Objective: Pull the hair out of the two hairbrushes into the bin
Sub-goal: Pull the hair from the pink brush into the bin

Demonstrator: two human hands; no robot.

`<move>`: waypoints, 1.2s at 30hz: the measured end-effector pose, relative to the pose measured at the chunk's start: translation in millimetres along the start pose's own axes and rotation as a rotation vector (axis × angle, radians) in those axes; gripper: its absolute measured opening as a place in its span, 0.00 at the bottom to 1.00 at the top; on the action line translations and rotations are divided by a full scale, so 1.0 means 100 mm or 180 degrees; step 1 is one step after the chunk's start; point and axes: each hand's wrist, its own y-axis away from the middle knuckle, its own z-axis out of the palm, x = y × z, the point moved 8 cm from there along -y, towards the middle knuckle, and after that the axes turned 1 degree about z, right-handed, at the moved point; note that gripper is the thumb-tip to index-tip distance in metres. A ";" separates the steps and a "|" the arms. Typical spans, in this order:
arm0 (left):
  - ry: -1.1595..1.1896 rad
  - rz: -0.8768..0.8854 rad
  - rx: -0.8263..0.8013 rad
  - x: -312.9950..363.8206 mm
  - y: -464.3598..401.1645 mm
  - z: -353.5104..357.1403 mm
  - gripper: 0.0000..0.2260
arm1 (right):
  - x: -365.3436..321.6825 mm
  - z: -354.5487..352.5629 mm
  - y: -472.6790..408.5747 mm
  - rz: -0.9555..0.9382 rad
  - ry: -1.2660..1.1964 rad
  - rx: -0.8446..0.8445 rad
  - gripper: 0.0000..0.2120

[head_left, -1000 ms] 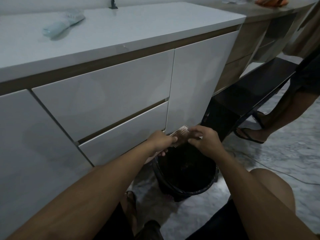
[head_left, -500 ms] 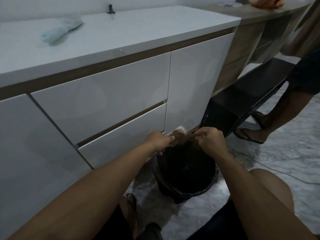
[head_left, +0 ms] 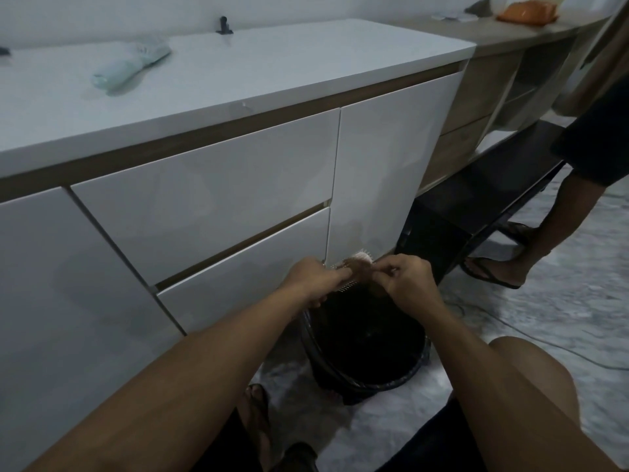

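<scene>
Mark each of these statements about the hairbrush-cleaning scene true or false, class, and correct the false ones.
1. The left hand holds a hairbrush above the black bin. True.
2. The second, pale green hairbrush lies in the bin. False: it lies on the white countertop, untouched.
3. The right hand pinches at the hair on the held brush. True.
4. The bin stands on top of the counter. False: it stands on the floor in front of the white cabinet.
5. Nobody else is in view. False: another person's leg, in a sandal, shows at the right.
</scene>
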 end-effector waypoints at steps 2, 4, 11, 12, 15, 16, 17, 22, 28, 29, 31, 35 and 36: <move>0.0024 0.0008 0.0066 -0.03 -0.01 -0.03 0.23 | 0.07 -0.06 -0.01 0.0212 -0.0026 0.0034 0.03; 0.0007 0.0041 0.0071 -0.03 -0.01 -0.03 0.24 | 0.10 -0.09 -0.01 0.0302 0.0026 0.0097 0.04; -0.0250 0.0158 0.0133 0.08 0.00 -0.05 0.24 | 0.12 0.03 -0.03 0.0294 -0.0397 -0.0386 0.18; -0.0291 0.0163 0.0150 0.08 0.01 -0.06 0.23 | 0.05 0.06 0.00 0.0160 -0.0570 -0.0538 0.24; -0.0318 0.0168 0.0177 0.07 -0.01 -0.09 0.22 | -0.17 0.10 0.07 -0.0327 -0.0597 -0.0615 0.22; -0.0304 0.0164 0.0153 0.06 -0.01 -0.09 0.23 | -0.23 0.10 0.09 -0.0433 -0.0449 -0.0571 0.17; -0.0296 0.0162 0.0130 0.05 -0.02 -0.08 0.23 | -0.25 0.09 0.09 -0.0457 -0.0324 -0.0513 0.12; -0.0325 0.0170 0.0111 -0.01 -0.04 -0.09 0.26 | 0.01 -0.03 0.00 0.0056 -0.0032 -0.0027 0.06; -0.0181 0.0105 0.0126 -0.10 -0.07 -0.16 0.25 | 0.20 -0.19 -0.04 0.0538 -0.0074 0.0307 0.06; -0.0159 0.0106 0.0125 -0.10 -0.07 -0.16 0.25 | 0.20 -0.15 -0.05 0.0547 -0.0099 0.0179 0.06; -0.0136 0.0124 0.0118 -0.09 -0.06 -0.14 0.25 | 0.19 -0.03 -0.04 0.0387 -0.0078 -0.0160 0.11; -0.0073 0.0153 0.0097 -0.04 -0.06 -0.11 0.25 | 0.04 0.19 0.02 -0.0277 0.0094 -0.0479 0.31; -0.0049 0.0161 0.0081 -0.01 -0.06 -0.10 0.25 | -0.01 0.21 0.03 -0.0462 0.0209 -0.0400 0.31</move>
